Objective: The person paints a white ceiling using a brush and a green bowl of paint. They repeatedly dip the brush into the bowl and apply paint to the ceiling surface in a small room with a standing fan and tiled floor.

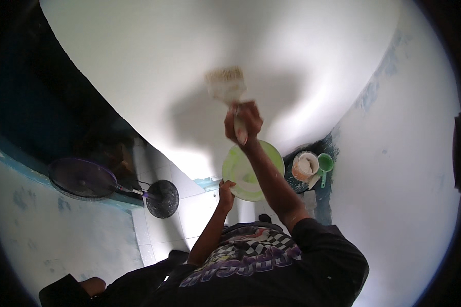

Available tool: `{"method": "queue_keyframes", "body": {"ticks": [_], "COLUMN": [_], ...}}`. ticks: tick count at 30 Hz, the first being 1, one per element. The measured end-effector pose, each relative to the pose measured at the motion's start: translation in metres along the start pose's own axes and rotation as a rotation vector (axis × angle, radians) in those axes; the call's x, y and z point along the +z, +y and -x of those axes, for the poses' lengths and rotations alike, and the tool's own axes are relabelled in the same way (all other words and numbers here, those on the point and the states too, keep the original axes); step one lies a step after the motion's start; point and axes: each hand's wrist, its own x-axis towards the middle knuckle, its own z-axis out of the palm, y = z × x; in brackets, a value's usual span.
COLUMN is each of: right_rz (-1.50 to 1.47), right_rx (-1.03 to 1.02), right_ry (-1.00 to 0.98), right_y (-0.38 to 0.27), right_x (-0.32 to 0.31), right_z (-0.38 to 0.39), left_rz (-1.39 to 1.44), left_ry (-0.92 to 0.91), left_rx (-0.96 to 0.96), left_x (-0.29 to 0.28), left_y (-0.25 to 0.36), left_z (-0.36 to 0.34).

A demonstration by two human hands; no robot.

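My right hand point(246, 122) is closed round the handle of a wide paintbrush point(226, 84), raised in front of the white wall point(138, 56). Whitish paint coats the brush, and its bristles point up and away from me. Whether the bristle tips touch the wall I cannot tell. Lower down, my left hand point(226, 195) grips the left rim of a round light-green plate point(268, 153), its thumb over the edge. Pale paint is smeared across the plate's inside. My right forearm passes over the plate and hides part of it.
At right, a paint bucket point(298, 176) with whitish contents stands beside a green dipper point(326, 162). A purple fan point(83, 179) with a round black base point(162, 199) is on the left. White walls with bluish patches flank the tiled floor point(182, 223).
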Motion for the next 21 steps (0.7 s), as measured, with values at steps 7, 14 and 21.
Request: {"method": "queue_keyframes", "body": {"ticks": [7, 14, 21], "right_rz": [0.041, -0.049, -0.002], "right_rx": [0.43, -0.081, -0.054], "right_ry": [-0.223, 0.217, -0.004], "right_y": [0.029, 0.03, 0.074], "right_x": [-0.053, -0.073, -0.099], "right_z": [0.058, -0.115, -0.06], "left_rz": [-0.021, 0.05, 0.089], "left_ry": [0.139, 0.01, 0.038], "left_rx": [0.026, 0.217, 0.322], "left_x": [0.043, 0.118, 0.153], "left_y": [-0.013, 0.001, 0.003], "left_z": [0.005, 0.025, 0.034]}}
